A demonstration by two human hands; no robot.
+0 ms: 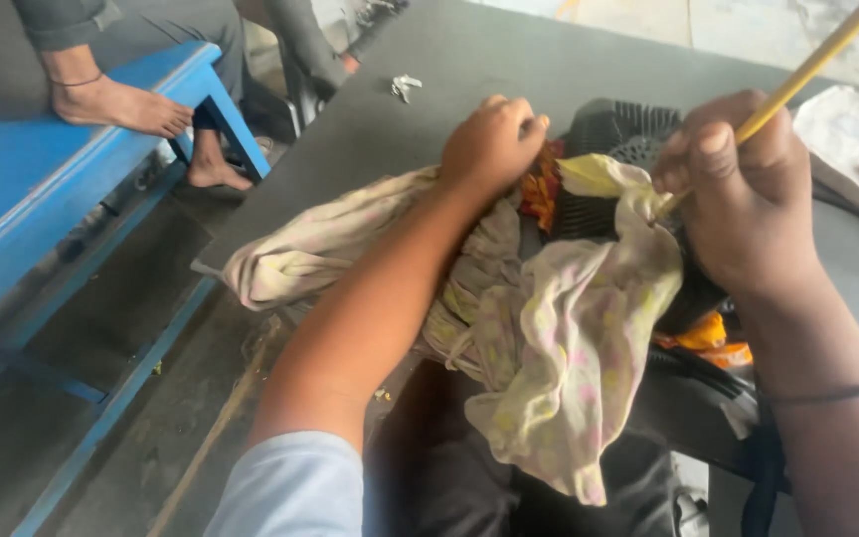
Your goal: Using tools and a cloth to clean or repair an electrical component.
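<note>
1. A table (509,70) fills the middle and right of the view, with a cloth (549,338) draped over its near edge.
2. A vented housing (613,134) lies on the table, partly under the cloth.
3. The left hand (489,149) is pressed on the cloth, left of the housing.
4. The right hand (738,199) is placed over the housing's right side, with a thin stick (807,70) gripped in it.
5. A bench (42,189) stands left of the table; another person's foot (116,104) rests on it.

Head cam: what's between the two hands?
Between the left hand and right hand, the head view shows the pale flowered cloth draped over a black grilled part.
</note>
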